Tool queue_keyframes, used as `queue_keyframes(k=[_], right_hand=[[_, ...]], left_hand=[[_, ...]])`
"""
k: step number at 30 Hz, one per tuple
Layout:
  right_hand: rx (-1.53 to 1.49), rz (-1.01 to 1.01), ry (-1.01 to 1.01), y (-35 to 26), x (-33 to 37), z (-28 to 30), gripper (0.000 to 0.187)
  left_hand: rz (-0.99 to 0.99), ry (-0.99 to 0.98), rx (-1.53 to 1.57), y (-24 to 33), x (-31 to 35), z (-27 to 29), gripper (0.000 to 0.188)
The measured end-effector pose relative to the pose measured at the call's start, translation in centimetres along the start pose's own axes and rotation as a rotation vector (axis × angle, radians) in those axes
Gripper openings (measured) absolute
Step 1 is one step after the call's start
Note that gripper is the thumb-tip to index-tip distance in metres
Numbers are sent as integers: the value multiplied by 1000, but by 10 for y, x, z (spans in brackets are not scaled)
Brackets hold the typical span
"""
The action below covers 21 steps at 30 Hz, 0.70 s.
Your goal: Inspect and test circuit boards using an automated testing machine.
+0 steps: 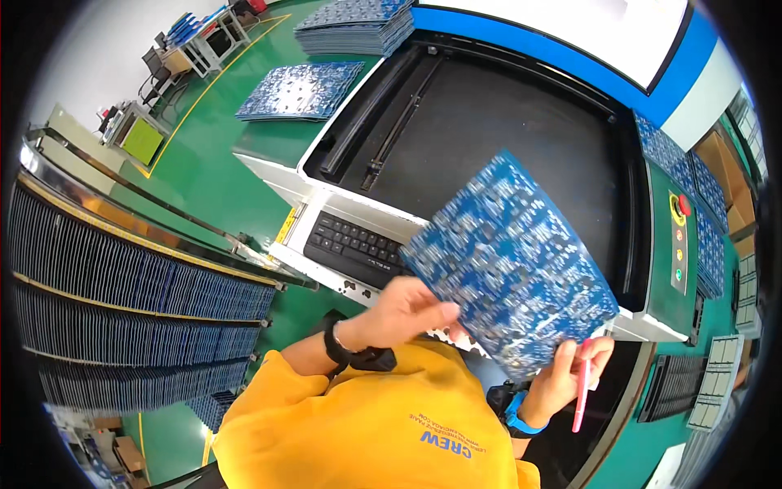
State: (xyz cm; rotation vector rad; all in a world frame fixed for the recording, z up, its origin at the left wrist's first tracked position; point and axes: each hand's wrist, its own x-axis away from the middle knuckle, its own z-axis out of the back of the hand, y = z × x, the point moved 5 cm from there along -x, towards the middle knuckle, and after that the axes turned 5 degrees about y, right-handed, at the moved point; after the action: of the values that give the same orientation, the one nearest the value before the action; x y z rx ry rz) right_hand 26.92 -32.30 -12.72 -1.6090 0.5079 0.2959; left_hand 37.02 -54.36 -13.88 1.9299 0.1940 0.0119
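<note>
A blue circuit board panel (517, 265), dense with small parts, is tilted in front of me over the near edge of a machine bed. My left hand (407, 314) grips its lower left edge, thumb on top and fingers partly hidden beneath. At the lower right corner, my right hand (566, 375) pinches the board. That same hand also carries a slim pink-red pen (582, 395), which points down. A black band circles my left wrist and a blue one my right.
Behind the board lies the machine's black bed (489, 122) with a rail. A keyboard (354, 248) sits at its front left. Board stacks (354, 28) stand back left, more boards (709, 244) right, near a red stop button (681, 205). A rack of boards (138, 277) fills the left.
</note>
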Motion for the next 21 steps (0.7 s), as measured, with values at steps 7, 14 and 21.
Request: queue_keyframes(k=[7,14,21], right_hand=[[-72,-27,-206,16,-6,14,18],[499,-85,-226,55,-6,69,17],[803,-124,-260,92,-4,92,30]], left_hand=[[-411,713,-12,97,5,120,16],[-375,946,-342,173,-5,242,23],[-82,999,-689,176,3,278,32]])
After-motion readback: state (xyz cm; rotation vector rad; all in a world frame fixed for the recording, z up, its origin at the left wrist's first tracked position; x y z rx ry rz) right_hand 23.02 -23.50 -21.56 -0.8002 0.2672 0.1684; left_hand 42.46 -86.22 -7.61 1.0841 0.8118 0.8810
